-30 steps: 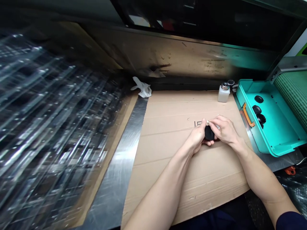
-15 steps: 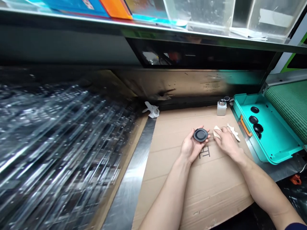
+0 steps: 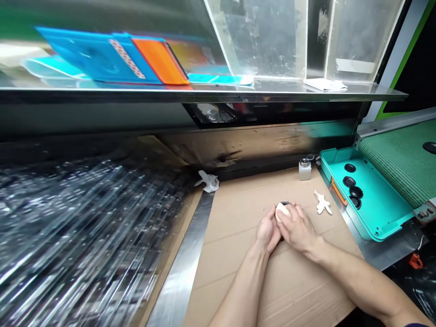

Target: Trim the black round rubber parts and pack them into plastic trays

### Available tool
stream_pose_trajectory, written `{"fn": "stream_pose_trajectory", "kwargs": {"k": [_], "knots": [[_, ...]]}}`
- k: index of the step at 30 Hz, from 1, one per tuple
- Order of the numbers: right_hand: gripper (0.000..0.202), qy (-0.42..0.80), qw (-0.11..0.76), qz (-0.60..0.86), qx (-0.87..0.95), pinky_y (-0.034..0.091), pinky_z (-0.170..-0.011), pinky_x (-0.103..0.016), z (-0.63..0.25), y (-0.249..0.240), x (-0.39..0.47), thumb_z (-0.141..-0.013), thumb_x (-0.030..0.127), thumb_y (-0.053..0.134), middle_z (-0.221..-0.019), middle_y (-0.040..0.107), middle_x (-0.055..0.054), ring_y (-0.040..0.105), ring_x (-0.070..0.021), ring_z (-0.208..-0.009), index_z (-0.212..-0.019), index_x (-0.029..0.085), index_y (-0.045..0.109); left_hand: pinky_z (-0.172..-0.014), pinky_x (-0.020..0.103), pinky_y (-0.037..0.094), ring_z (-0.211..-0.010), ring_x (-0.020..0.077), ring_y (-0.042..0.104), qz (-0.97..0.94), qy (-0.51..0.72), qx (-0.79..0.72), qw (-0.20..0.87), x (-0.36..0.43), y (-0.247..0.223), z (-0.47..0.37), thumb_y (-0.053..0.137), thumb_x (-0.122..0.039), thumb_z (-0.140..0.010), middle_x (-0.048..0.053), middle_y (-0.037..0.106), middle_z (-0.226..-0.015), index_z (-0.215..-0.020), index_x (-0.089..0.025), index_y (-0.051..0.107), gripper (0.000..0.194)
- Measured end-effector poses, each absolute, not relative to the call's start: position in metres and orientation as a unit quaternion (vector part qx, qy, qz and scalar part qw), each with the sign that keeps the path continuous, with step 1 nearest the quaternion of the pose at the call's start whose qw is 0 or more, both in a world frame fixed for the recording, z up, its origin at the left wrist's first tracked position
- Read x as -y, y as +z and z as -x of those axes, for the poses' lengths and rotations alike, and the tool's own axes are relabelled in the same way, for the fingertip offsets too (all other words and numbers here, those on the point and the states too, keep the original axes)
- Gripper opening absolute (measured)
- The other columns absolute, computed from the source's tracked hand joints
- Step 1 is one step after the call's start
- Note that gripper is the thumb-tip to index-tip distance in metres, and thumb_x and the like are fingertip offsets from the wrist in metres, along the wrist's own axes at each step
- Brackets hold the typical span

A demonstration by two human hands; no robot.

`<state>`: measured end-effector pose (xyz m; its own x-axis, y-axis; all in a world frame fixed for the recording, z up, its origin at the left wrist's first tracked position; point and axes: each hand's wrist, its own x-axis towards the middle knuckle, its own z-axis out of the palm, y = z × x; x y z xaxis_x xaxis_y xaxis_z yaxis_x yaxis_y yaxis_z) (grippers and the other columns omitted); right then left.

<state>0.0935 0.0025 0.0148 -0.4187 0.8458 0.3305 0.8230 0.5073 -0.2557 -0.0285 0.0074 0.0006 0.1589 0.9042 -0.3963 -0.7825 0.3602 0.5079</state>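
Both hands meet over the middle of the cardboard sheet (image 3: 238, 272), the left hand (image 3: 267, 234) just left of the right hand (image 3: 298, 231). A tray (image 3: 384, 218) with round caps (image 3: 352, 190) stands right of the sheet. A small bottle (image 3: 304, 169) stands behind, and a stack of plastic trays (image 3: 85, 236) lies at the left.

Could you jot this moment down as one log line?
left hand: holds black disc | right hand: presses white pad on disc | rag lies apart on cardboard
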Motion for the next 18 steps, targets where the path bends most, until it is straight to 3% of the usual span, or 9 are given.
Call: {"fn": "stream_pose_trajectory", "kwargs": {"k": [3, 7, 11, 15, 18], "knots": [[0.037, 0.027, 0.218, 0.537, 0.814, 0.047, -0.096, -0.044, -0.094, 0.012, -0.002, -0.102, 0.03, 0.048, -0.131, 0.056, -0.016, 0.049, -0.0313, -0.111, -0.135, 0.019, 0.061, -0.099, 0.036, 0.056, -0.106, 0.0217, 0.069, -0.101, 0.57, -0.335, 0.744, -0.008, 0.0, 0.029, 0.037, -0.025, -0.103, 0.015, 0.073, -0.109, -0.104, -0.01, 0.069, 0.035], [0.04, 0.029, 0.225, 0.47, 0.853, 0.045, -0.098, -0.042, -0.095, 0.008, -0.002, -0.101, 0.031, 0.051, -0.134, 0.055, -0.014, 0.048, -0.0306, -0.114, -0.139, 0.02, 0.058, -0.1, 0.035, 0.056, -0.11, 0.0229, 0.068, -0.096, 0.552, -0.339, 0.755, -0.009, 0.001, 0.031, 0.037, -0.026, -0.104, 0.016, 0.073, -0.11, -0.103, -0.009, 0.07, 0.037], [0.035, 0.023, 0.217, 0.54, 0.813, 0.043, -0.098, -0.041, -0.11, 0.007, -0.014, -0.102, 0.031, 0.051, -0.13, 0.057, -0.013, 0.05, -0.0296, -0.112, -0.133, 0.021, 0.062, -0.095, 0.04, 0.058, -0.11, 0.0244, 0.068, -0.12, 0.581, -0.334, 0.733, -0.009, 0.004, 0.037, 0.042, -0.022, -0.102, 0.017, 0.071, -0.115, -0.105, -0.011, 0.068, 0.029], [0.025, 0.03, 0.208, 0.568, 0.796, 0.039, -0.101, -0.04, -0.125, 0.005, -0.023, -0.1, 0.029, 0.055, -0.119, 0.061, -0.011, 0.05, -0.0275, -0.11, -0.119, 0.022, 0.068, -0.083, 0.038, 0.06, -0.109, 0.0286, 0.068, -0.198, 0.589, -0.353, 0.699, -0.008, 0.011, 0.048, 0.058, -0.031, -0.097, 0.02, 0.067, -0.123, -0.11, -0.01, 0.065, 0.025], [0.02, 0.03, 0.189, 0.567, 0.801, 0.037, -0.104, -0.041, -0.128, 0.003, -0.022, -0.099, 0.031, 0.056, -0.112, 0.062, -0.009, 0.051, -0.0272, -0.108, -0.111, 0.021, 0.069, -0.095, 0.035, 0.055, -0.116, 0.0262, 0.065, -0.295, 0.647, -0.427, 0.559, -0.004, 0.017, 0.048, 0.079, -0.031, -0.082, 0.016, 0.066, -0.125, -0.119, -0.016, 0.059, 0.044]]}}
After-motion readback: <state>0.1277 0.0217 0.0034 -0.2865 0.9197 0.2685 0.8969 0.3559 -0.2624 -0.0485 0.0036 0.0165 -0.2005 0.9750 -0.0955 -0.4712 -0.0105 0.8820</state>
